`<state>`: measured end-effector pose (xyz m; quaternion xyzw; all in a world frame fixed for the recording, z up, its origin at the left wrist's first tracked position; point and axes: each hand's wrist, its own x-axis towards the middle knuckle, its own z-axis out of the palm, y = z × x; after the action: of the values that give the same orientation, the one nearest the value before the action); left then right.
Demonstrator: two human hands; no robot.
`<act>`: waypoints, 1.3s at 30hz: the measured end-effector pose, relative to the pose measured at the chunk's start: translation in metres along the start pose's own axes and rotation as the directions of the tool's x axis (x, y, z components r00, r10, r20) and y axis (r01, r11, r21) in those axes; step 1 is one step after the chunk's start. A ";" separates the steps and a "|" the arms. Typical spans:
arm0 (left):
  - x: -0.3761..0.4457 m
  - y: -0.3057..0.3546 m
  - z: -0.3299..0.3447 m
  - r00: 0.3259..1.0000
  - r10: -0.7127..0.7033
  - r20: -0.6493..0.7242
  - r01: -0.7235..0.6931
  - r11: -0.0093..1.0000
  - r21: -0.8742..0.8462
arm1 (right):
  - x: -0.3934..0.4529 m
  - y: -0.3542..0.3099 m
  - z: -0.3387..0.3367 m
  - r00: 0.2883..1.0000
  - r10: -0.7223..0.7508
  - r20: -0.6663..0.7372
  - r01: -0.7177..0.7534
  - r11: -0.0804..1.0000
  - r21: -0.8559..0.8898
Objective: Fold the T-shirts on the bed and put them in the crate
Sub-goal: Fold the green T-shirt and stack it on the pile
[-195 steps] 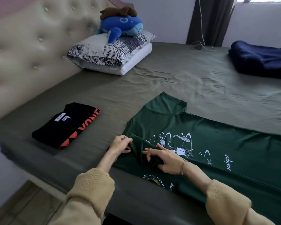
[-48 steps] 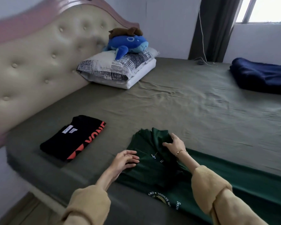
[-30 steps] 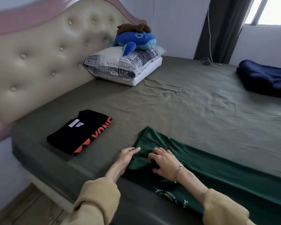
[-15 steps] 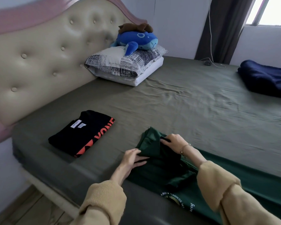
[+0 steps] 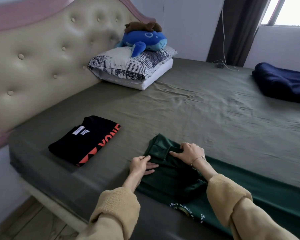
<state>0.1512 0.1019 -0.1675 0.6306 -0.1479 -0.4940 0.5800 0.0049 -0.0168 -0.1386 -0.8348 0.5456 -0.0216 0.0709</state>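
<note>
Head view: green T-shirt [image 5: 171,172], folded lengthwise into a strip at the near edge of the bed [image 5: 197,104], with left hand [image 5: 140,164] and right hand [image 5: 190,151] both pinching its collar end; the next move probably calls for folding that end down the strip.

Cut-off cloth and hidden print

The green shirt [image 5: 177,177] runs off the right and lower edges; its white lettering at lower centre is partly hidden under the right sleeve [image 5: 229,196] and too small to read. The navy blanket [image 5: 280,84] is cropped at the right edge. The black shirt [image 5: 84,141] shows only part of its orange word; its label print is illegible.
</note>
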 end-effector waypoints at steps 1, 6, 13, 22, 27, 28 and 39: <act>-0.001 0.001 0.001 1.000 -0.013 -0.013 0.013 1.000 -0.011 | -0.002 0.000 0.001 0.999 0.002 -0.039 -0.004 0.999 -0.044; -0.003 0.006 0.006 0.996 -0.050 -0.080 0.048 0.998 -0.028 | -0.006 -0.003 0.007 0.996 0.074 -0.057 -0.079 0.994 -0.077; -0.008 0.016 0.019 0.952 0.037 -0.304 0.052 0.958 0.281 | -0.022 0.030 -0.005 0.990 0.125 -0.064 -0.125 0.992 0.000; -0.037 -0.012 0.074 0.848 0.530 0.005 -0.122 0.185 0.975 | -0.100 0.172 -0.015 0.907 0.409 -0.101 -0.404 0.912 0.069; -0.060 -0.042 0.141 0.794 0.561 0.235 -0.313 0.045 0.949 | -0.153 0.244 -0.021 0.776 0.621 -0.115 -0.615 0.784 0.086; -0.066 -0.050 0.157 0.784 0.554 0.279 -0.352 0.027 0.936 | -0.166 0.258 -0.021 0.736 0.667 -0.117 -0.659 0.745 0.101; -0.110 -0.111 0.268 0.679 0.428 0.597 -0.639 -0.057 0.767 | -0.239 0.332 -0.029 0.484 0.873 -0.063 -0.844 0.485 0.228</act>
<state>-0.1566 0.0598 -0.1720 0.6845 -0.7001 -0.0732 0.1897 -0.3961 0.0680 -0.1471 -0.4348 0.8900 -0.0995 0.0942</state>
